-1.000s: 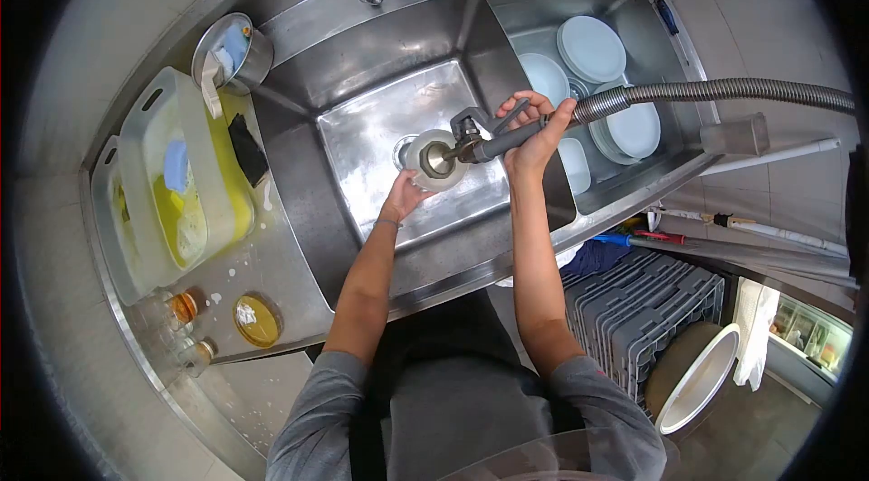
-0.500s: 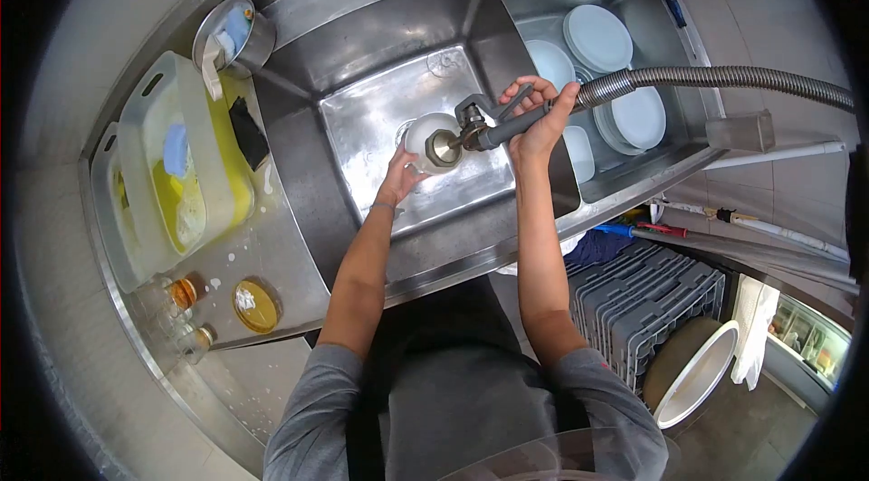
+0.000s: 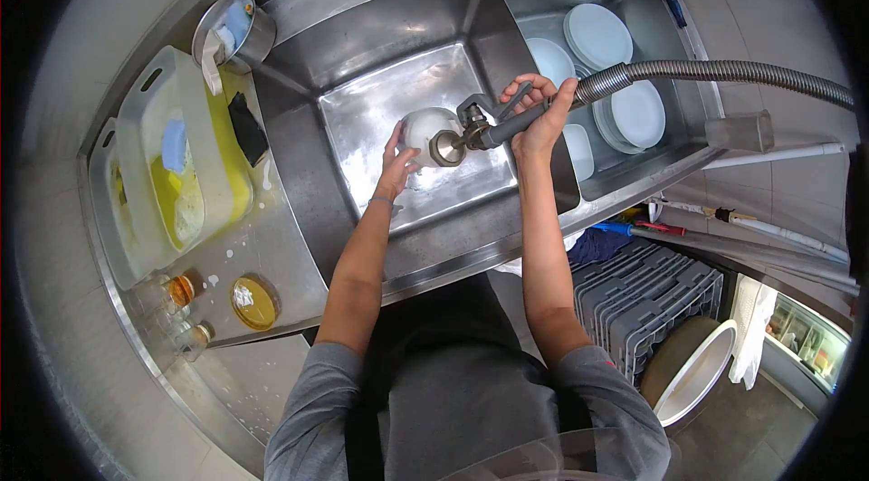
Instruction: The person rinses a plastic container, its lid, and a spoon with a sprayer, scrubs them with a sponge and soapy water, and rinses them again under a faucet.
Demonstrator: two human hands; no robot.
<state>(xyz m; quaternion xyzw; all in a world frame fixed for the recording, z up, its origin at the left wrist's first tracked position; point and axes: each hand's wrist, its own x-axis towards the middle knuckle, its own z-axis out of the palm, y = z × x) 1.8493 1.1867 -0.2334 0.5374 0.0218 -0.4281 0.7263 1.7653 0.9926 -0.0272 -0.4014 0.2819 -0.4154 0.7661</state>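
My right hand (image 3: 539, 126) is wrapped round the grey handle of a pre-rinse spray nozzle (image 3: 475, 130), with fingers by its lever. Its metal head points down over a round whitish dish (image 3: 418, 124), perhaps a bowl, partly hidden by the nozzle. My left hand (image 3: 398, 164) grips the left edge of this dish, low in the main steel sink (image 3: 344, 219). A ribbed metal hose (image 3: 751, 75) runs from the handle off to the right.
White plates (image 3: 599, 38) are stacked in the right basin. At left stand a plastic tub (image 3: 204, 146) with yellow liquid, a steel pot (image 3: 260, 38), a black cloth (image 3: 246, 128), a yellow lid (image 3: 254, 303) and glass jars (image 3: 192, 338). Grey racks (image 3: 643, 295) sit below right.
The dish has shifted slightly and turned under the nozzle. My left hand's fingers have moved up along its left side. My right hand keeps its hold on the nozzle, nearly still.
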